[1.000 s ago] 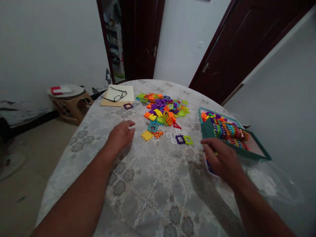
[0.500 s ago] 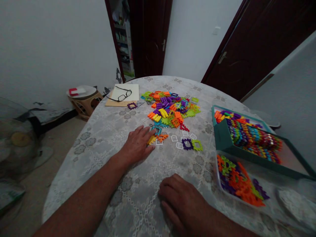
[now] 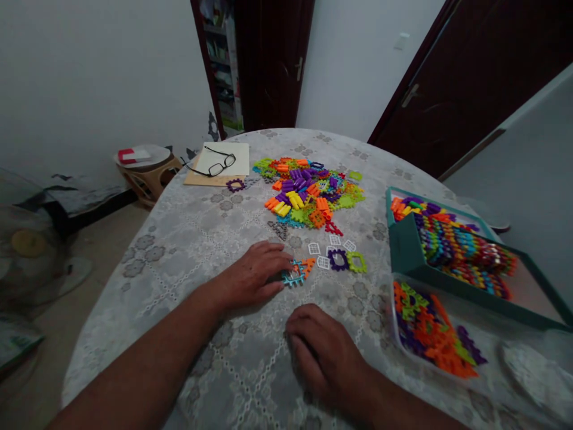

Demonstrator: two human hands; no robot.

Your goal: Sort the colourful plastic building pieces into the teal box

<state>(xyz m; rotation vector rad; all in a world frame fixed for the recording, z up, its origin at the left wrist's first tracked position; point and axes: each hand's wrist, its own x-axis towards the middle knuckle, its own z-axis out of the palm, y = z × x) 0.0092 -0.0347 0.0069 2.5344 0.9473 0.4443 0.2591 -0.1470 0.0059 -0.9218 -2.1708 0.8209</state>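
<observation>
My left hand (image 3: 255,273) lies on the patterned tablecloth, its fingertips on a blue toothed piece (image 3: 293,278) beside an orange one (image 3: 310,267). What its curled fingers hold, if anything, is hidden. Nearer the camera, my right hand (image 3: 324,346) rests on the cloth with its fingers curled in; its palm is out of sight. White window-shaped pieces (image 3: 323,263), a purple frame (image 3: 338,260) and a green frame (image 3: 357,262) lie to the right of the blue piece. Beyond them is a pile of colourful plastic pieces (image 3: 308,188).
Black glasses (image 3: 216,169) lie on paper (image 3: 239,156) at the far left of the table (image 3: 179,227). On the right are a green box (image 3: 405,254) of colourful pieces and a clear tub (image 3: 396,331) with orange, purple and green pieces.
My left hand has come nearer the camera, and the blue piece has moved with it, away from the pile. A grey piece now shows below the pile. The view has shifted slightly.
</observation>
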